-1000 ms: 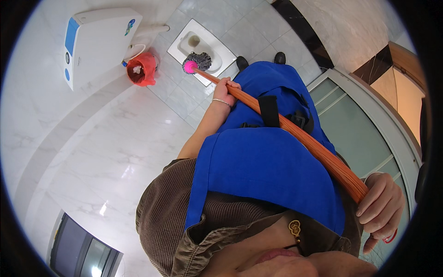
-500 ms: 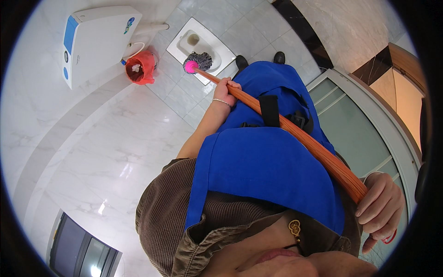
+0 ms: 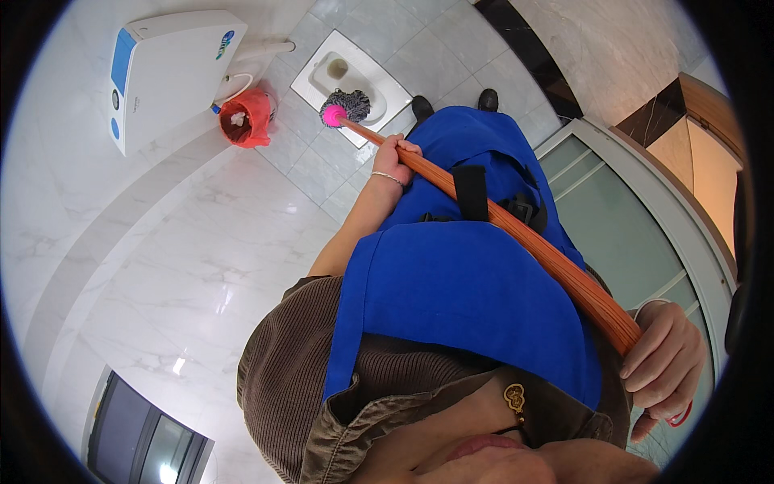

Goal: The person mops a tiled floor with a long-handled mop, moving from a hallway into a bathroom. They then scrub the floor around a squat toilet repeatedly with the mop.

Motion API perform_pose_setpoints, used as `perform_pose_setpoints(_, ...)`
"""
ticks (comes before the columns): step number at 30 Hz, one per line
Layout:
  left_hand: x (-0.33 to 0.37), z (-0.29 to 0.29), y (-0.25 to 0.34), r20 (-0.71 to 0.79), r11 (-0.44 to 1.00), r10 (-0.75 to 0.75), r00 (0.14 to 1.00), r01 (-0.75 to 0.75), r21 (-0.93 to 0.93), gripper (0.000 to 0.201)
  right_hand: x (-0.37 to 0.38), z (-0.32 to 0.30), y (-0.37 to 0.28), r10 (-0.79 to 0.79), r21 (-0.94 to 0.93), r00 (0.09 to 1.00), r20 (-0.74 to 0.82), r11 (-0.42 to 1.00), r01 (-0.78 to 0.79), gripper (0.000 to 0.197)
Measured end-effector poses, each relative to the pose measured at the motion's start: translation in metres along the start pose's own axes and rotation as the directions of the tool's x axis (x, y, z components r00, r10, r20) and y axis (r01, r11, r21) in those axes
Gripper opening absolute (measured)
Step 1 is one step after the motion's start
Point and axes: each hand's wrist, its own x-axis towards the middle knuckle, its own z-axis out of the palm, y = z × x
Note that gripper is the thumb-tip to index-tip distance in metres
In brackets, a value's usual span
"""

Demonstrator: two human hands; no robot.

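A mop with a long orange wood-grain handle (image 3: 544, 250) slants across the front of my body. Its pink collar and grey, stringy mop head (image 3: 353, 106) are over the near rim of a white squat toilet (image 3: 395, 95) set in the floor; whether the strands touch the toilet cannot be told. My left hand (image 3: 394, 159) is wrapped around the lower part of the handle. At the handle's upper end, my right hand (image 3: 665, 363) is closed with its fingers curled over the shaft; the very tip is hidden beneath them.
Left of the toilet, a red bag lines a waste bin (image 3: 254, 121) by the wall. Above it hangs a white cistern (image 3: 173, 77) with a pipe. A glazed door (image 3: 621, 210) stands close on my right, and a window (image 3: 145, 431) lies at the lower left.
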Motion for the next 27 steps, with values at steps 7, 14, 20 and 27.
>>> perform_pose_setpoints(7,-0.001,-0.01,-0.002,0.031,1.0,-0.014,0.999,0.014,0.002,0.015,-0.003,0.008,-0.002,0.004,0.011,1.0,0.009,1.0,-0.004,0.031)
perform_pose_setpoints(14,0.001,-0.007,0.004,0.002,1.0,-0.014,1.0,0.014,-0.01,0.018,0.003,0.007,0.002,0.016,-0.005,1.0,0.014,1.0,-0.016,0.031)
perform_pose_setpoints(20,0.0,-0.005,0.01,0.01,1.0,-0.014,1.0,0.014,-0.014,0.017,0.01,0.005,0.004,0.005,-0.002,1.0,0.017,1.0,-0.005,0.03)
perform_pose_setpoints(27,-0.01,0.001,0.004,0.024,0.999,-0.007,1.0,0.008,-0.037,0.019,0.018,0.007,-0.006,0.016,-0.006,0.999,0.047,1.0,-0.016,0.03)
